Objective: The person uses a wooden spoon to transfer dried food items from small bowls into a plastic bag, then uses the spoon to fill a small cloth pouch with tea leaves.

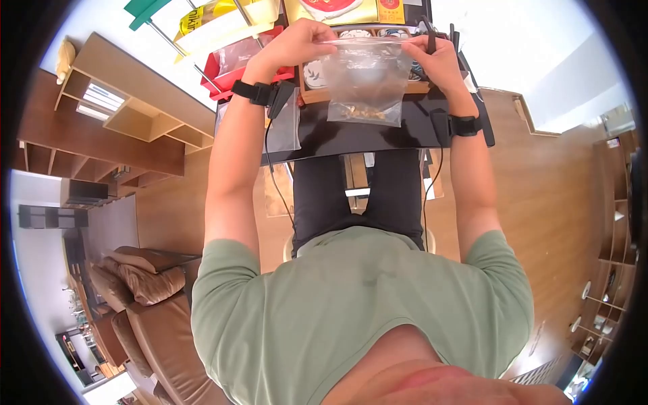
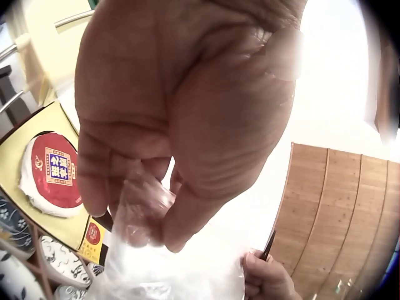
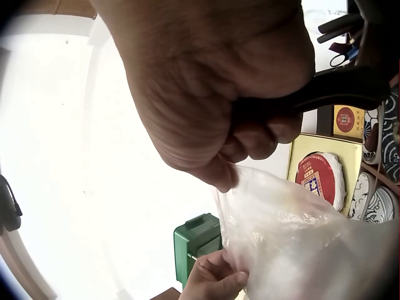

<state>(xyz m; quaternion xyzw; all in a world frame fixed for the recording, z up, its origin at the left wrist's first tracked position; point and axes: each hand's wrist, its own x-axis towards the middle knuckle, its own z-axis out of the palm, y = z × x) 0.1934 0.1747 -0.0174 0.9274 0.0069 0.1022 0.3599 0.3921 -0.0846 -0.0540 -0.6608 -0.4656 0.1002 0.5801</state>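
Observation:
A clear plastic bag hangs upright between my hands, held by the two ends of its top edge. Small brownish pieces lie along its bottom. My left hand pinches the left corner between thumb and fingers. At the other corner, my right hand pinches the plastic with thumb and forefinger. Its remaining fingers curl round a black-handled tool, whose working end I cannot tell. Behind the bag is a wooden divided tray of patterned cups, partly hidden by it.
A round red-and-white wrapped tea cake lies in a yellow box beyond the tray. A red bin stands to the left, by a rack with metal rods. Another clear bag lies on the black table. Scissors are at the back right.

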